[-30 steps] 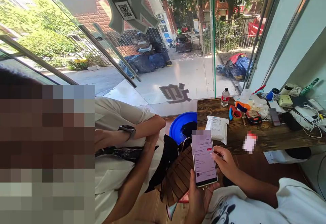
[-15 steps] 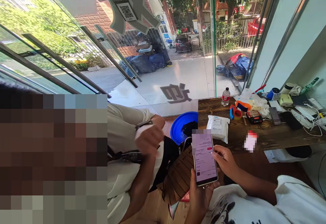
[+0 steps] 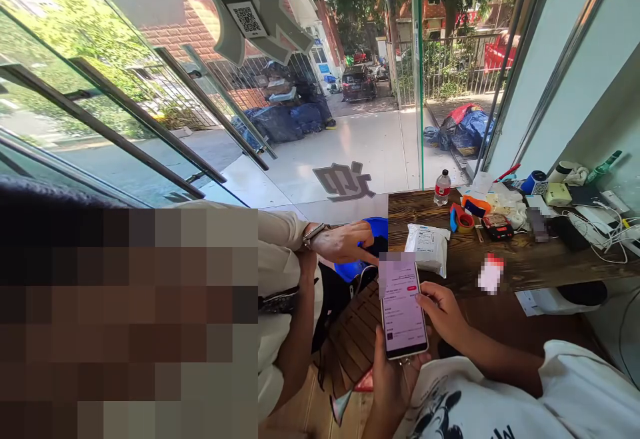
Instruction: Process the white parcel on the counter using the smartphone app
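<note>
Head view: white-edged rectangular smartphone with a lit pinkish screen (image 3: 404,319) held in front of the wearer's white T-shirt with black print (image 3: 450,396), just off the near edge of a dark-brown wooden worktop (image 3: 400,216). Left hand (image 3: 397,376) grasps the phone from below, thumb along its left edge, fingers behind. Right hand (image 3: 443,302) at the phone's right side, fingers partly curled, one fingertip at the edge of the screen; cannot tell whether it also grips the casing. Co-worker's hand (image 3: 345,242), with a grey-banded watch (image 3: 316,232) on the wrist, reaches in from the left, index finger extended to the phone's upper left corner; contact cannot be judged, as that corner is pixelated. Just beyond the phone, on the worktop: white plastic parcel with a printed label (image 3: 429,250). Farther back, clear plastic bottle with a red label (image 3: 443,188), upright. To the right of the parcel, blue-and-red tape dispenser (image 3: 461,219), then a black-and-red boxy device (image 3: 498,228); tangled white cables (image 3: 607,236) at the far right. Round blue plastic basin (image 3: 350,271) to the left of the worktop, partly hidden by the co-worker's hand.
</note>
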{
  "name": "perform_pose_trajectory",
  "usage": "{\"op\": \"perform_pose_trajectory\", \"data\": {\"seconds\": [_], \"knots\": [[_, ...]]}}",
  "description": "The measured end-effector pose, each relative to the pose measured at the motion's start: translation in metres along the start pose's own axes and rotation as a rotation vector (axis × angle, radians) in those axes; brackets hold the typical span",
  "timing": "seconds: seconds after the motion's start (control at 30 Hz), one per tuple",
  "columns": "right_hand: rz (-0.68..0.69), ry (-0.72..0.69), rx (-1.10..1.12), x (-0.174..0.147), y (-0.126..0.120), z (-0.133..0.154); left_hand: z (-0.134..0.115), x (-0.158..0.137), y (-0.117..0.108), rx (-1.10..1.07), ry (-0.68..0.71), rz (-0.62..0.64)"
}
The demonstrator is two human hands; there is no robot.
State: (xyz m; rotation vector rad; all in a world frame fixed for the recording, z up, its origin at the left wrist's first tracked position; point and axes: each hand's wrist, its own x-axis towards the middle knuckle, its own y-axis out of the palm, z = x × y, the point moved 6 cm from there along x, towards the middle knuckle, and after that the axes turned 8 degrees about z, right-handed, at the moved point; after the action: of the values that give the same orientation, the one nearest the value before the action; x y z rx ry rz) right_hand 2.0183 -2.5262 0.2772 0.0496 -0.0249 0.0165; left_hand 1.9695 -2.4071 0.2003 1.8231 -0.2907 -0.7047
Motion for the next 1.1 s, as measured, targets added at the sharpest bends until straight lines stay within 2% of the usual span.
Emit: {"op": "perform_pose_trajectory", "data": {"seconds": [0.3,0.63,0.83,0.97,1.1], "knots": [[-0.009,-0.008,-0.021,-0.001,-0.002,0.0,0.003,-0.002,-0.002,0.021,-0.026,-0.035],[0.018,0.0,0.008,0.0,-0.003,-0.004,-0.003,0.001,-0.001,0.055,0.065,-0.033],[0.004,-0.02,-0.003,0.0,-0.005,-0.004,-0.002,0.0,-0.002,0.054,0.055,-0.05],[-0.002,-0.022,-0.016,0.001,-0.007,-0.003,0.0,0.002,0.001,0.038,0.031,-0.036],[0.0,-0.019,-0.03,0.001,-0.008,-0.001,-0.004,0.001,0.008,0.058,0.072,-0.077]]}}
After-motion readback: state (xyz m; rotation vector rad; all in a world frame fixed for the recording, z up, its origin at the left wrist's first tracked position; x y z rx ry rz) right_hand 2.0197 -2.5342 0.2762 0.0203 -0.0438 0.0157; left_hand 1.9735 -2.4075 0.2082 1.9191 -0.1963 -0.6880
